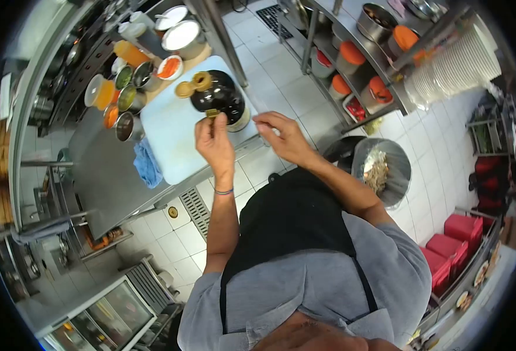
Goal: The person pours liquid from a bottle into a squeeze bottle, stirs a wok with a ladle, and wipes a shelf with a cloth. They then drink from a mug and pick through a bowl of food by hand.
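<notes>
We find a steel counter (97, 169) on the left side of the view. On it lies a pale blue cutting board (167, 140).

We record both forearms reaching up from the body, elbows bent. The left forearm runs almost straight towards the board. The right forearm slants inwards from the right, its hand higher than its elbow.

We find the dark bottle (218, 96) over the right part of the board, its neck end to the upper left and its labelled end near the right hand. We cannot tell whether it stands upright or tilts.

We note the left hand (216, 143) in a pinch: the thumb and fingertips are drawn together on a small yellow fitting (212, 113) at the bottle's near side. The back of the wrist shows a thin band (224, 192).

We note the right hand (288, 137) loosely open, grasping nothing that we can see. The index finger points towards the labelled end, with the thumb apart below it. The fingertips are just beside the bottle; we cannot tell whether they touch it.

We list a crumpled blue cloth (147, 165) against the board's left edge, and a small white bowl of orange pieces (169, 68) by its far left edge. At the bottle's neck end is a yellow cap (185, 89).
</notes>
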Demonstrator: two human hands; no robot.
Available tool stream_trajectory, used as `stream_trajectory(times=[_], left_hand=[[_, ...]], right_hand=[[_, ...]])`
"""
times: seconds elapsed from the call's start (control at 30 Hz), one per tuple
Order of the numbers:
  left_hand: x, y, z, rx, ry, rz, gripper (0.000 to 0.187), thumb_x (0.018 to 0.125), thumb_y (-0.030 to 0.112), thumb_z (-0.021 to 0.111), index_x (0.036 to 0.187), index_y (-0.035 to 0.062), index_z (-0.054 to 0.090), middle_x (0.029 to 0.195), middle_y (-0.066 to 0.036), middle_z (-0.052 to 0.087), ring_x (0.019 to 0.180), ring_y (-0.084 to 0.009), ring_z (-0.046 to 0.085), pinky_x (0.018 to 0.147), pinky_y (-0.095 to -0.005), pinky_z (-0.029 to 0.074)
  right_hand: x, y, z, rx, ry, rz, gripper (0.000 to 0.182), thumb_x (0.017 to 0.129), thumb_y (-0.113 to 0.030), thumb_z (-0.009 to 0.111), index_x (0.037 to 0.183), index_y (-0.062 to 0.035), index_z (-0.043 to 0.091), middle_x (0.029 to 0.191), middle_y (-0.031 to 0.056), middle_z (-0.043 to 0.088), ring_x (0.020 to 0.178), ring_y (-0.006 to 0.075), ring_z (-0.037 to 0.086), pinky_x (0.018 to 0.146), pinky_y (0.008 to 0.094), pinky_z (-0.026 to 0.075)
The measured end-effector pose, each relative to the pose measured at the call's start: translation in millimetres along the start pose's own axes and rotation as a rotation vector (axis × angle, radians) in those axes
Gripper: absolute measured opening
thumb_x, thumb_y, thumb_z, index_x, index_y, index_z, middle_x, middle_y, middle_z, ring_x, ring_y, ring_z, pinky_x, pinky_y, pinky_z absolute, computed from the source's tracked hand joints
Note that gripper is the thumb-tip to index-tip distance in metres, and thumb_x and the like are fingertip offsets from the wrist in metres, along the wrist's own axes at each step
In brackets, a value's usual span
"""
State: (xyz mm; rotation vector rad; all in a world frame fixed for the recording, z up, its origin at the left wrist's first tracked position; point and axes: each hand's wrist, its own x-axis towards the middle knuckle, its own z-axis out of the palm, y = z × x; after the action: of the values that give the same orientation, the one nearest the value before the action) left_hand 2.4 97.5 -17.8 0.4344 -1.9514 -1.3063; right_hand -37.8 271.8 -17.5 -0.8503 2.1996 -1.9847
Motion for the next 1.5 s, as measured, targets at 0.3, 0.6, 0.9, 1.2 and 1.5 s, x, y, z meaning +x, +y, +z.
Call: stream_trajectory(times=[0.3, 0.6, 0.9, 1.2, 1.5], left_hand=[[-36, 5, -21, -0.496, -0.257, -0.353, 0.036, 0.107, 0.019, 0.051, 0.135, -0.0042, 0.052, 0.116, -0.009, 0.063, 0.108, -0.0158, 0.06, 0.097, -0.032, 0.05], [36, 80, 38, 0.123, -0.159, 0.36, 0.061, 0.093, 0.016, 0.067, 0.143, -0.0068, 0.04, 0.137, -0.026, 0.051, 0.127, -0.0418, 0.05, 0.108, -0.0479, 0.04], [76, 102, 195, -0.026, -0.077, 0.238, 0.054, 0.09, -0.008, 0.049, 0.142, -0.0048, 0.037, 0.134, -0.019, 0.054, 0.121, -0.0254, 0.054, 0.106, -0.038, 0.043], [166, 104, 331, -0.061, -0.09, 0.292, 0.046, 0.107, 0.029, 0.045, 0.137, -0.0046, 0.038, 0.121, -0.02, 0.06, 0.111, -0.0222, 0.057, 0.102, -0.0373, 0.043], [276, 58, 417, -0.347, -0.273, 0.075, 0.049, 0.105, 0.027, 0.043, 0.14, -0.0078, 0.038, 0.101, -0.014, 0.065, 0.09, -0.0186, 0.062, 0.084, -0.0319, 0.051]], right_hand=[[43, -1, 45, 0.2, -0.16, 0.306, 0.02, 0.102, -0.018, 0.059, 0.099, 0.0017, 0.06, 0.091, 0.0062, 0.063, 0.084, 0.0125, 0.06, 0.071, 0.0299, 0.051], [75, 7, -12, 0.629, -0.246, 0.25, 0.022, 0.104, -0.026, 0.058, 0.105, -0.0037, 0.058, 0.091, -0.0047, 0.057, 0.081, 0.005, 0.05, 0.07, 0.024, 0.045], [151, 25, -143, 0.723, -0.346, 0.206, 0.024, 0.106, -0.021, 0.053, 0.116, 0.0001, 0.054, 0.102, -0.0007, 0.058, 0.092, 0.0043, 0.052, 0.08, 0.0222, 0.048], [244, 78, -231, 0.538, -0.175, 0.239, 0.02, 0.102, -0.015, 0.06, 0.114, 0.001, 0.059, 0.097, 0.0003, 0.061, 0.089, 0.0064, 0.053, 0.078, 0.0246, 0.048], [341, 147, -252, 0.469, -0.101, 0.277, 0.03, 0.105, -0.024, 0.057, 0.122, 0.0006, 0.055, 0.103, -0.0009, 0.06, 0.093, 0.0051, 0.053, 0.084, 0.0235, 0.046]])
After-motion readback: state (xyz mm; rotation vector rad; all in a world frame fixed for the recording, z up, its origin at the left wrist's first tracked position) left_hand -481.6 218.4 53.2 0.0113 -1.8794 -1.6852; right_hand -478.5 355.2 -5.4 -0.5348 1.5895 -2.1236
